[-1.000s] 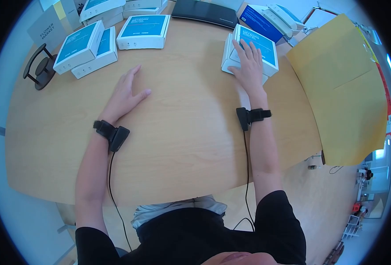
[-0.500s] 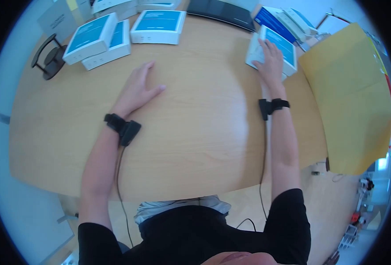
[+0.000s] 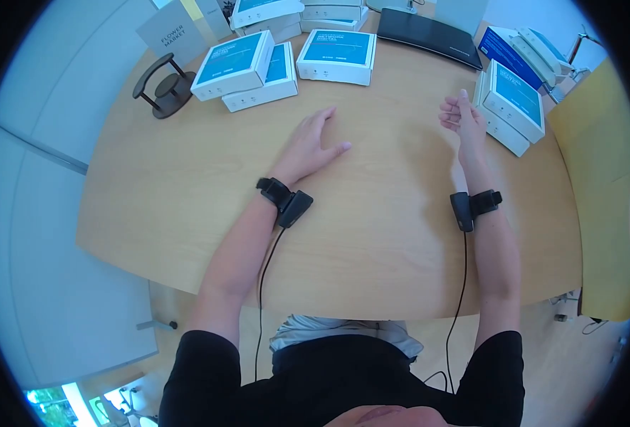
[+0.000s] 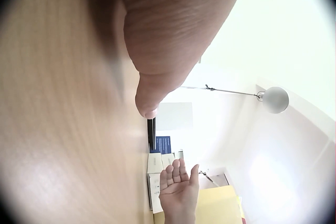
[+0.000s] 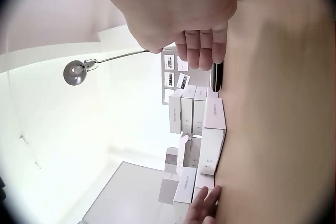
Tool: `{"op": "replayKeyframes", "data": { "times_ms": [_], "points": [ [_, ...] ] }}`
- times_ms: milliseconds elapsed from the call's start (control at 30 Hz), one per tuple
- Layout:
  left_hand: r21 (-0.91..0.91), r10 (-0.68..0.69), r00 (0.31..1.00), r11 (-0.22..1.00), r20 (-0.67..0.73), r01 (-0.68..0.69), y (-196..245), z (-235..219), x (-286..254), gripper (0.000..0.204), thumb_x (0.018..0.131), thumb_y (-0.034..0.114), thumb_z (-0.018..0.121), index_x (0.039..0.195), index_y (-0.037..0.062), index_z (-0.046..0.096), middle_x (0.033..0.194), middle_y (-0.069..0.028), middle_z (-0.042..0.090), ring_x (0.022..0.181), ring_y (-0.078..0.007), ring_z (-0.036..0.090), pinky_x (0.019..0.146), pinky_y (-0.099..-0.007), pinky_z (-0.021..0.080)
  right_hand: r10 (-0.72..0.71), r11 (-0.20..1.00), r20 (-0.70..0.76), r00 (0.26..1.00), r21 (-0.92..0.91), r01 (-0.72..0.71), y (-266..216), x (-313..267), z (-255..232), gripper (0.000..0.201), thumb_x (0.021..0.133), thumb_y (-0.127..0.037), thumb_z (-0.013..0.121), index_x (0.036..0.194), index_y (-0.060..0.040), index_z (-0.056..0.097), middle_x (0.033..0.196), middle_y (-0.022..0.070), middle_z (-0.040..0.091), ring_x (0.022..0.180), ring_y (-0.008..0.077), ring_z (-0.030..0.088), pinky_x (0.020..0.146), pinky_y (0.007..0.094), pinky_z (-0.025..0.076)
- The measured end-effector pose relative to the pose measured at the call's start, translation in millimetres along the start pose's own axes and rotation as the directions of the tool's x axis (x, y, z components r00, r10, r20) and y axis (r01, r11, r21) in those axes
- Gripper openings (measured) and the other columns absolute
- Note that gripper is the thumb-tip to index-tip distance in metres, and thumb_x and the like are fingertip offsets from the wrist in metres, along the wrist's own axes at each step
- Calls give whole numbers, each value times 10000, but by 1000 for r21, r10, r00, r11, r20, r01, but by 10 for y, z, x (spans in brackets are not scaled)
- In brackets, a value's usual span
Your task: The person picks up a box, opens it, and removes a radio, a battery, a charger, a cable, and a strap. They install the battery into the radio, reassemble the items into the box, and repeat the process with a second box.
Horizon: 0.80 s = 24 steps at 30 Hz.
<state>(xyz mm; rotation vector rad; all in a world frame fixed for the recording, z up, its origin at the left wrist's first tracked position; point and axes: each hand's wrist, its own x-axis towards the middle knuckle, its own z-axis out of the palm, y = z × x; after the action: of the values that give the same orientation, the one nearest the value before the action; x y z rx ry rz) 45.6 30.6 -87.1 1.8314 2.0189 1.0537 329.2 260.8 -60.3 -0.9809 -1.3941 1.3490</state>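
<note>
My left hand (image 3: 309, 148) rests on the table (image 3: 379, 235) with its thumb spread from its straight fingers, holding nothing. Just left of two stacked white boxes with blue tops, my right hand (image 3: 469, 128) stands on edge, palm turned inward and empty. The upper box (image 3: 516, 92) of that stack lies slightly askew on the lower box (image 3: 508, 136). In the right wrist view the fingers (image 5: 206, 45) are slightly bent with nothing between them. Ahead of the left hand lie a single blue-topped box (image 3: 336, 50) and another stacked pair, its upper box (image 3: 233, 60) tilted across the lower one (image 3: 278, 80).
A dark round-based stand (image 3: 165, 89) is at the left, before a grey card (image 3: 176, 32) reading "Flower Market". More boxes (image 3: 265, 13) and a black flat device (image 3: 429, 39) line the back. A yellow board (image 3: 600, 192) borders the right side.
My right hand has left the top of the right-hand boxes, moved to their left and turned palm inward. The head view has swung left; my left hand keeps its pose on the table.
</note>
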Motion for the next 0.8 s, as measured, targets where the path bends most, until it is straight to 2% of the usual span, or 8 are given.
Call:
{"op": "replayKeyframes", "data": {
  "times_ms": [133,400,500,600,700,800],
  "points": [
    [-26,-1,1000,1000,6,1,-23,4,12,807,944,363,811,1556,-24,453,1543,-220,547,1467,-342,496,1241,-437,376,25,1000,16,1000,7,-26,237,-48,-3,535,1063,-528,636,1066,-9,763,883,45,733,742,114,678,721,267,559],
    [-181,-39,999,983,13,41,-98,30,107,746,979,336,784,1549,-23,465,1578,-201,531,1499,-314,475,1253,-420,351,-154,943,151,976,-271,191,405,-64,-1,529,1055,-495,652,962,17,750,756,18,665,673,83,586,635,258,466],
    [-71,-26,999,997,37,29,3,-106,282,710,983,321,776,1540,-10,485,1580,-200,529,1496,-326,475,1244,-431,361,-197,901,181,964,-353,251,377,-88,14,509,1057,-474,659,920,8,746,712,3,625,649,72,543,597,256,422],
    [131,180,983,976,-21,-176,-182,-133,722,703,978,330,777,1533,0,500,1581,-210,525,1494,-348,469,1234,-450,371,-187,879,195,963,-404,252,387,-81,7,548,1039,-511,656,882,7,746,678,30,611,645,95,548,602,282,421],
    [254,331,943,916,-33,-312,-339,-168,1178,762,958,388,790,1537,-4,488,1589,-234,505,1489,-394,457,1237,-480,365,-174,883,215,961,-397,248,355,-121,8,587,1028,-547,648,859,7,746,651,39,578,633,111,532,601,303,411],
    [435,297,955,860,0,-267,-462,-119,1518,835,948,465,780,1567,7,458,1618,-251,464,1497,-434,430,1249,-500,345,-160,895,218,963,-378,234,371,-114,-4,596,1027,-555,648,850,6,744,630,20,526,614,109,493,585,308,383]
  ]
}}
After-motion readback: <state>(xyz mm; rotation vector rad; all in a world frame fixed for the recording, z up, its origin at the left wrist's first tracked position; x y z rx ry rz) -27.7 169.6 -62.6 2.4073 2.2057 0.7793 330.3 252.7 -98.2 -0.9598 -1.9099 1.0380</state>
